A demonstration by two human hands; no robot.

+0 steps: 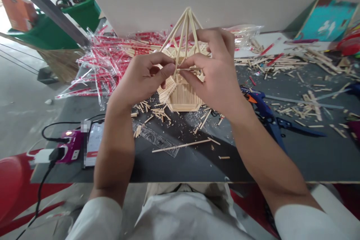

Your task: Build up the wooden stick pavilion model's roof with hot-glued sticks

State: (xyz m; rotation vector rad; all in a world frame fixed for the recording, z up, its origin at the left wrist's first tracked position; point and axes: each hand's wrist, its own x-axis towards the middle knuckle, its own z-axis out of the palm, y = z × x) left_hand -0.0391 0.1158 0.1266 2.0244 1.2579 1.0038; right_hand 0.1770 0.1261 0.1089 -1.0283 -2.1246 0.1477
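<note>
A small model (185, 97) built of thin wooden sticks stands on the dark table, with slanting sticks meeting at a peak on top. My left hand (143, 77) is at its left side, thumb and forefinger pinching one of its upright sticks. From the right, my right hand (216, 63) holds a short thin stick (192, 69) between thumb and forefinger, its end against the frame. Its other fingers curl behind the peak's sticks. My fingers hide part of the model's middle.
Torn red-and-clear wrappers (104, 56) heap at the back left. Blue pruning shears (272, 120) lie at right among loose sticks (270, 65). In front are a clear ruler (157, 138) and a long stick (180, 146). A phone (94, 142) and purple power strip (73, 146) sit front left.
</note>
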